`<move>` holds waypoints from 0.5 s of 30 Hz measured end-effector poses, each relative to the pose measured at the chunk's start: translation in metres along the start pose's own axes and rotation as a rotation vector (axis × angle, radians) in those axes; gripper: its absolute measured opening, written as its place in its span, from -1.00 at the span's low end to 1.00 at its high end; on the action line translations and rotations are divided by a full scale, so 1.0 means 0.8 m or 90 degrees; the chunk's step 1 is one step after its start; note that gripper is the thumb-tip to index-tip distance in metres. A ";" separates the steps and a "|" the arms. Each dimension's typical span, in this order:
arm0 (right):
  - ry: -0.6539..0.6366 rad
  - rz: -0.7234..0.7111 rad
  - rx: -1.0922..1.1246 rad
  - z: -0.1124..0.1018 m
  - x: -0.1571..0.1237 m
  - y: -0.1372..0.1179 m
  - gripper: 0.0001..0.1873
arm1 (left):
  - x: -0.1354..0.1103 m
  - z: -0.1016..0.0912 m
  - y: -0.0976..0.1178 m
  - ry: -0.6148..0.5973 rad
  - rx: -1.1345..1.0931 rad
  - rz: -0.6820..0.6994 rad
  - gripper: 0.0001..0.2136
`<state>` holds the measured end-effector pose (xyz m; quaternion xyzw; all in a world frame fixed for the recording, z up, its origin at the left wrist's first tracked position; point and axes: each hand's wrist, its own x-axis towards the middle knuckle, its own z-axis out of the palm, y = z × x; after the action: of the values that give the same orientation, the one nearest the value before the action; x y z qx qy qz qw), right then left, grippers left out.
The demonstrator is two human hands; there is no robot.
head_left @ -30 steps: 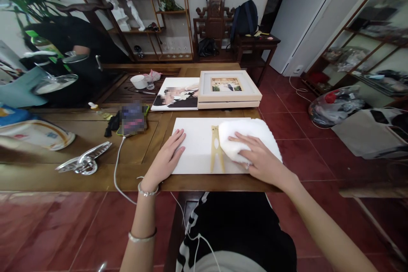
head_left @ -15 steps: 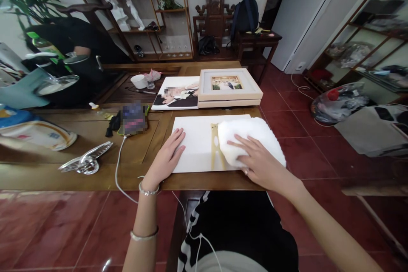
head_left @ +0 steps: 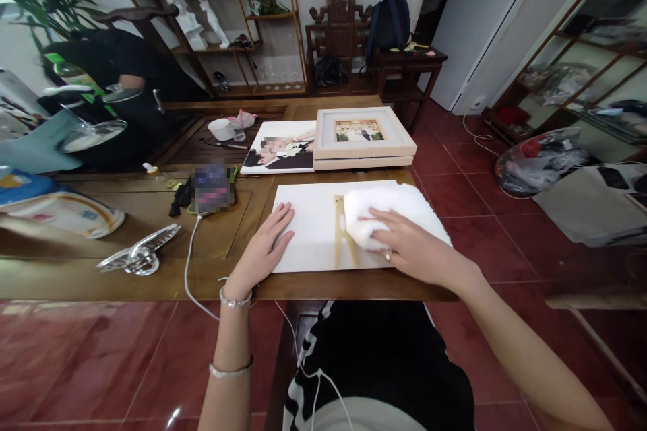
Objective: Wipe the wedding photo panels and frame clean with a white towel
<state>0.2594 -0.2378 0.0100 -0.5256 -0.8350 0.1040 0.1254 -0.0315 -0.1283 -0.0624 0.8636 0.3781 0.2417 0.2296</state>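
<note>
A white board (head_left: 313, 229) lies face down on the wooden table (head_left: 151, 276) in front of me, with a tan wooden stand piece (head_left: 342, 237) on its back. My left hand (head_left: 263, 248) lies flat and open on the board's left edge. My right hand (head_left: 410, 249) presses a folded white cloth (head_left: 389, 210) onto the board's right part, fingers curled over the cloth's near edge.
A framed picture (head_left: 362, 137) and a photo print (head_left: 281, 149) lie further back. To the left are a phone on a cable (head_left: 211, 190), a metal leaf-shaped dish (head_left: 137, 254), a round plate (head_left: 60, 214) and a person in black (head_left: 116, 74). Shelves, chair and backpack stand behind.
My right hand has slid the cloth a little to the left and toward me across the board. My left hand has stayed in place.
</note>
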 end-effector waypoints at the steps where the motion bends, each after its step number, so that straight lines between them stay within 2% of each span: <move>1: 0.009 0.008 -0.013 0.002 0.014 0.010 -0.70 | 0.000 0.000 0.000 -0.002 -0.001 -0.001 -0.54; 5: 0.041 0.041 -0.055 0.012 0.057 0.040 -0.68 | 0.000 -0.001 -0.001 -0.006 -0.003 -0.005 -0.54; 8: 0.060 0.042 -0.054 0.018 0.063 0.046 -0.65 | 0.000 0.000 -0.001 -0.005 -0.006 -0.008 -0.54; 11: 0.042 0.033 -0.037 0.019 0.044 0.033 -0.68 | 0.000 0.001 0.000 0.002 -0.013 -0.015 -0.55; 15: 0.005 0.024 -0.011 0.015 -0.004 -0.007 -0.70 | -0.001 0.001 0.002 0.009 -0.020 -0.022 -0.55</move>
<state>0.2522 -0.2438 -0.0003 -0.5425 -0.8254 0.0972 0.1225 -0.0304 -0.1298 -0.0626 0.8517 0.3905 0.2497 0.2446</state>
